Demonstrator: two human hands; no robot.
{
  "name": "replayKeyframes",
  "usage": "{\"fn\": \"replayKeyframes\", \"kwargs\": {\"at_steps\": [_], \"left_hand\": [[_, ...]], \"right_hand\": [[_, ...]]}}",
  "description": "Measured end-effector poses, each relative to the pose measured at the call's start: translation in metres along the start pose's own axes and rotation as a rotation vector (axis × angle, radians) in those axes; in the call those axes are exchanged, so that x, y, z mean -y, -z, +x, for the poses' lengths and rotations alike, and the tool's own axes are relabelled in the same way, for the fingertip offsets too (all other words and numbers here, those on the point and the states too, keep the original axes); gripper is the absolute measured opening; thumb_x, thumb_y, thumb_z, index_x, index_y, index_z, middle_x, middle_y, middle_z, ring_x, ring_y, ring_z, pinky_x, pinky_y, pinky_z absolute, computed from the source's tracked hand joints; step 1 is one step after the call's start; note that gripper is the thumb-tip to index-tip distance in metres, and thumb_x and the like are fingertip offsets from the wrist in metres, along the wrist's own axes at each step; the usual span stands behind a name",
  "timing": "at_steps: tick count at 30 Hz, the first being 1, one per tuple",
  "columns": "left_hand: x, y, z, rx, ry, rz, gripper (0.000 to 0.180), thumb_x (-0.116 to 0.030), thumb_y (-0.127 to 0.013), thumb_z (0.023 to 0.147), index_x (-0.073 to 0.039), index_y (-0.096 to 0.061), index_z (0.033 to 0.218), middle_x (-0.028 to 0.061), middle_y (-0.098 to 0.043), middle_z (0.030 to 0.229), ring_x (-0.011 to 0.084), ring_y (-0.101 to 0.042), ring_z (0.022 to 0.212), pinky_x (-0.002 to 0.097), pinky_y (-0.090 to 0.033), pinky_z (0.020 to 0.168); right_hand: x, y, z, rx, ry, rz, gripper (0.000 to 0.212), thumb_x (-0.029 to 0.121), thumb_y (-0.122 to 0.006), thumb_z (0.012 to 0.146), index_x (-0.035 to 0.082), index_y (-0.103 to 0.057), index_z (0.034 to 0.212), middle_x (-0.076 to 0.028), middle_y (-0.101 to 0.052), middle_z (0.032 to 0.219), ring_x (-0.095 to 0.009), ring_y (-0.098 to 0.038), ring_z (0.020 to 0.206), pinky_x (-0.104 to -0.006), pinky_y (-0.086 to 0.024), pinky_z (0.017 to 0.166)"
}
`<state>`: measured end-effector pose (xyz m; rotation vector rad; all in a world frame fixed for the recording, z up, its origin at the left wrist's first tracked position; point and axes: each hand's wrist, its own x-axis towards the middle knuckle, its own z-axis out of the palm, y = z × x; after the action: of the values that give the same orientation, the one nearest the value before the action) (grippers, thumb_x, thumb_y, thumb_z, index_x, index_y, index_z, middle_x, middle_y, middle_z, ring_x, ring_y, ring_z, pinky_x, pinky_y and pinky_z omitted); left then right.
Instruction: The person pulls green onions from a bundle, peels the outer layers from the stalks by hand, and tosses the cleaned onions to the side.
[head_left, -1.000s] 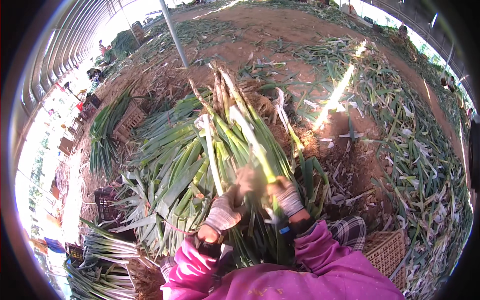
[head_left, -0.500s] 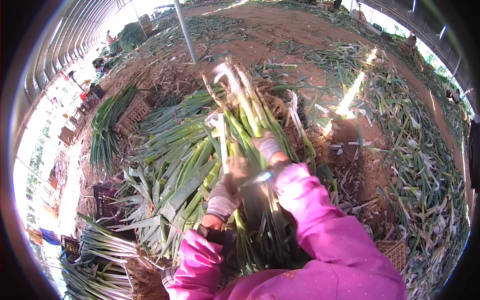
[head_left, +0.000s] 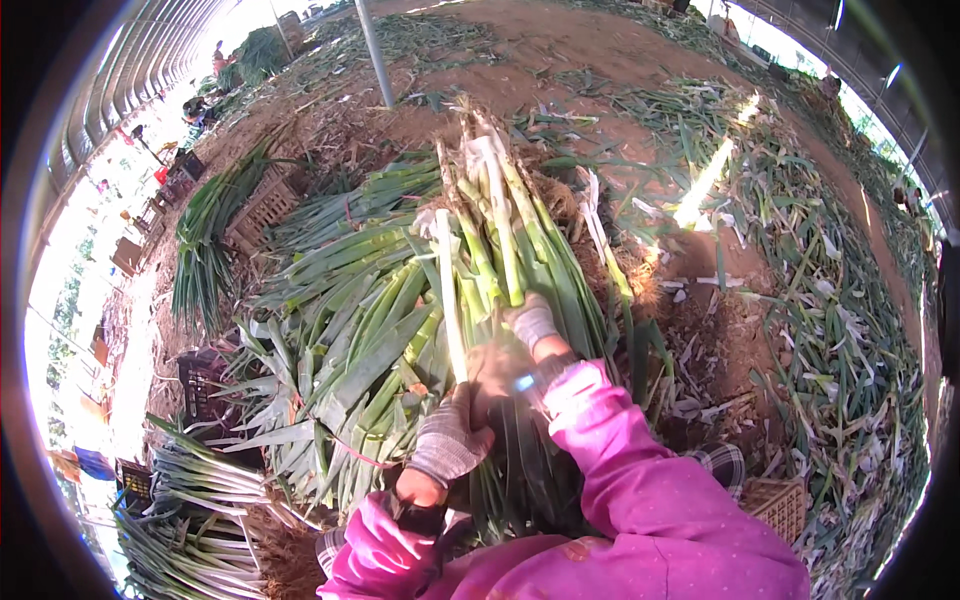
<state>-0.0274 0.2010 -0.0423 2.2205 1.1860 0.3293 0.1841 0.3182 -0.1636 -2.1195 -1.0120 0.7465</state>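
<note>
My left hand (head_left: pixel 455 438), in a grey and tan work glove, closes round the lower part of a pale leek (head_left: pixel 449 300) that points away from me. Farther forward and to the right, my gloved right hand (head_left: pixel 532 322) is closed at the green part of another leek (head_left: pixel 503 225), which lies on a bundle with its white end away from me. My right fingers are partly hidden. Under both hands spreads a heap of leeks (head_left: pixel 360 340) with broad green leaves. A blurred brown patch between my hands hides what is there.
Tied leeks (head_left: pixel 200 500) lie at the lower left, near a dark crate (head_left: pixel 200 385). A tan crate (head_left: pixel 265 215) stands at the left, another tan crate (head_left: pixel 780 505) at the lower right. Leaf scraps (head_left: pixel 830 300) cover the ground at right. A metal pole (head_left: pixel 375 55) rises beyond the heap.
My right hand has come slightly nearer, and the leek in it, blurred before, now lies still on the bundle. My left hand has moved a little toward me with its leek.
</note>
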Motion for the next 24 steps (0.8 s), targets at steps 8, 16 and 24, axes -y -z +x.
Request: {"fn": "replayKeyframes", "kwargs": {"at_steps": [8, 16, 24], "left_hand": [[-0.035, -0.049, -0.02, 0.038, -0.008, -0.019, 0.063, -0.019, -0.062, 0.064, -0.002, -0.041, 0.121, 0.0203, -0.06, 0.081, 0.0378, -0.06, 0.077, 0.0452, -0.048, 0.068], [-0.048, -0.035, -0.012, 0.099, 0.139, -0.01, 0.067, -0.019, -0.064, 0.066, -0.004, -0.039, 0.127, 0.0234, -0.061, 0.09, 0.0393, -0.06, 0.083, 0.0446, -0.048, 0.071], [-0.015, -0.035, 0.07, -0.045, 0.127, 0.136, 0.05, -0.021, -0.065, 0.066, -0.004, -0.05, 0.11, 0.0218, -0.062, 0.084, 0.039, -0.061, 0.079, 0.0463, -0.048, 0.069]], "right_hand": [[-0.174, -0.002, -0.067, 0.28, -0.055, 1.126, 0.063, 0.041, -0.073, 0.067, -0.005, -0.055, 0.106, -0.02, -0.063, 0.091, -0.03, -0.062, 0.082, -0.0356, -0.05, 0.073], [-0.098, 0.05, -0.187, 0.21, -0.1, 0.772, 0.037, 0.024, -0.069, 0.075, 0.001, -0.055, 0.098, -0.014, -0.063, 0.082, -0.016, -0.057, 0.07, -0.0309, -0.049, 0.066], [-0.118, 0.054, -0.197, 0.245, 0.144, 0.346, 0.041, 0.025, -0.075, 0.067, 0.002, -0.06, 0.097, -0.014, -0.065, 0.081, -0.021, -0.06, 0.069, -0.035, -0.049, 0.066]]}}
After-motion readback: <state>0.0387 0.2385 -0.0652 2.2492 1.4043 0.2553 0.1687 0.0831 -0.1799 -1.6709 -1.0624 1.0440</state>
